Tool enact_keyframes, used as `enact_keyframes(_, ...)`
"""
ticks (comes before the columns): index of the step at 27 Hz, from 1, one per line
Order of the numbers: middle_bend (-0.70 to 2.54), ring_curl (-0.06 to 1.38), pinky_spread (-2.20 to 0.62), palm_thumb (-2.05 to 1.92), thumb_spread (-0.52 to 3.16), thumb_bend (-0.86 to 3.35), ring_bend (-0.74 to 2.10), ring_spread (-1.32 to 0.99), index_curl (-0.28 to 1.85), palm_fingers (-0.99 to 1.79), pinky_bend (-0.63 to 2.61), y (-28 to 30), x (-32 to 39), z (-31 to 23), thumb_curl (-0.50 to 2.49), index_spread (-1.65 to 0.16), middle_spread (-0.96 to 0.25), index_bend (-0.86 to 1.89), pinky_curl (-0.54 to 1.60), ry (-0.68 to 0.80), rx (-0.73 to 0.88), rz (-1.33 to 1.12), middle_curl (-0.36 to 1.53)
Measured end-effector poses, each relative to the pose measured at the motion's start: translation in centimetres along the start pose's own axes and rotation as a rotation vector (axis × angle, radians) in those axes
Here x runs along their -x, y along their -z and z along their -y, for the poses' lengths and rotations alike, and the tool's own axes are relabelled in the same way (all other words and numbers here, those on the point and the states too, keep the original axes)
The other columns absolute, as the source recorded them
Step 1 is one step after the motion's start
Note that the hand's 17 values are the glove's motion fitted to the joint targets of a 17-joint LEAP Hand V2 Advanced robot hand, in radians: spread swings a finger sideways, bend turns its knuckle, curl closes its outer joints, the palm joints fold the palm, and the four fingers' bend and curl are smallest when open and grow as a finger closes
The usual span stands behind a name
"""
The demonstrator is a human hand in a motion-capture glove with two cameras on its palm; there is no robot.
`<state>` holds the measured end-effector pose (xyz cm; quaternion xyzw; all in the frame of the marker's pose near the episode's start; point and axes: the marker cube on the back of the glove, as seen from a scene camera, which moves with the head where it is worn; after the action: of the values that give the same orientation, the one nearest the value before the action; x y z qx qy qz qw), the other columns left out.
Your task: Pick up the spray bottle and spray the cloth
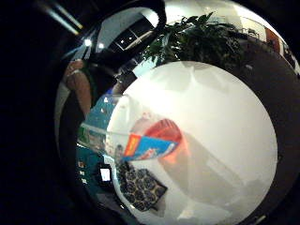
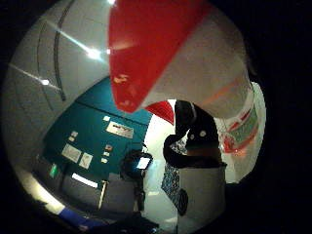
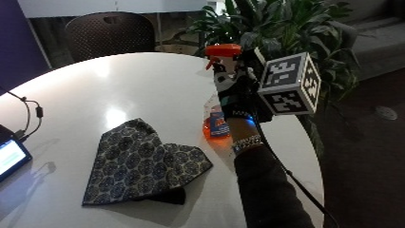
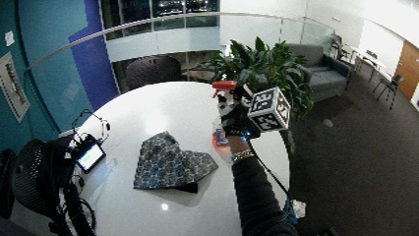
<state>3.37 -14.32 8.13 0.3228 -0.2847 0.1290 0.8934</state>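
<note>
Your gloved right hand [image 3: 239,97] is wrapping its grip around the neck of the spray bottle [image 3: 221,90], just under the orange trigger head [image 3: 223,51], and you are holding the bottle upright above the white table [image 3: 126,85]. Orange liquid is showing in its base [image 3: 217,127], near the table's edge. The patterned cloth [image 3: 142,161] is lying folded on the table, well apart from the bottle.

From here I judge two risks: the nozzle is looking away from the cloth, so a squeeze now could wet the table instead; and the tablet [image 3: 9,156] sitting beside the cloth could catch stray mist.

Your fingers on the trigger are hidden behind the bottle, so whether one is resting on it is impossible to tell, and the nozzle's exact aim is hard to make out.
</note>
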Motion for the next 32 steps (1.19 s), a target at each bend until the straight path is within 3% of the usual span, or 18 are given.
enact_keyframes(7, 0.42, 0.35, 0.09, 0.87, 1.11, 0.04, 0.47, -0.10, 0.33, 1.16, 0.16, -0.7, -0.2, 0.9, 0.36, -0.29, -0.14, 0.22, 0.30, 0.089, -0.178, 0.097, 0.40)
enact_keyframes(13, 0.46, 0.41, -0.15, 0.84, 1.03, -0.01, 0.59, -0.15, 0.36, 1.44, 0.36, -0.7, -1.3, 1.7, 0.40, -0.27, -0.17, 0.17, 0.37, 0.204, -0.298, 0.183, 0.44)
enact_keyframes(32, 0.59, 0.48, -0.31, 0.79, 1.03, -0.02, 0.76, -0.21, 0.44, 1.42, 0.57, 1.9, -0.5, 4.3, 0.46, -0.28, -0.22, 0.21, 0.44, 0.281, -0.409, 0.180, 0.51)
